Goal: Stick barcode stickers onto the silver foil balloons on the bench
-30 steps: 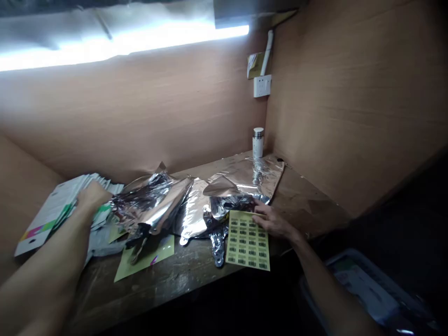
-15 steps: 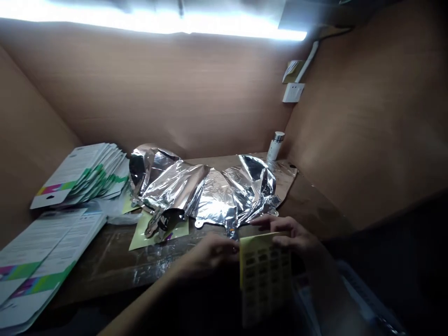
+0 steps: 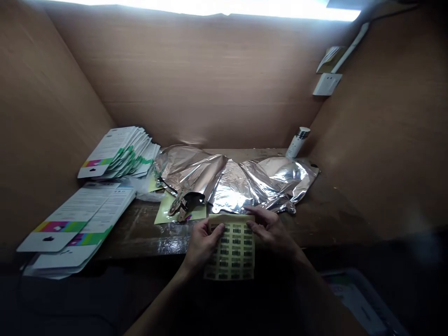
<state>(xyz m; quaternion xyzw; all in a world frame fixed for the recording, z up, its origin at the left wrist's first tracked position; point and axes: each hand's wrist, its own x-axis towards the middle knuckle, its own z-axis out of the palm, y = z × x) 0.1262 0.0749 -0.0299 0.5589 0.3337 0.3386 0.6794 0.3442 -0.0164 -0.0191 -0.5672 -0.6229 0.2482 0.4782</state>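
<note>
Well, from my distant seat I see the left-hand fingers of the left hand (image 3: 201,246) and those of the right hand (image 3: 276,232) gripping the yellow barcode sticker sheet (image 3: 231,256) by its upper sides, at the table's (image 3: 140,235) front edge, near crumpled metallic foil (image 3: 233,186).

White cylindrical bottle with silver cap (image 3: 296,145) near the back-right corner. Above it, white rectangular wall socket (image 3: 326,85).
</note>
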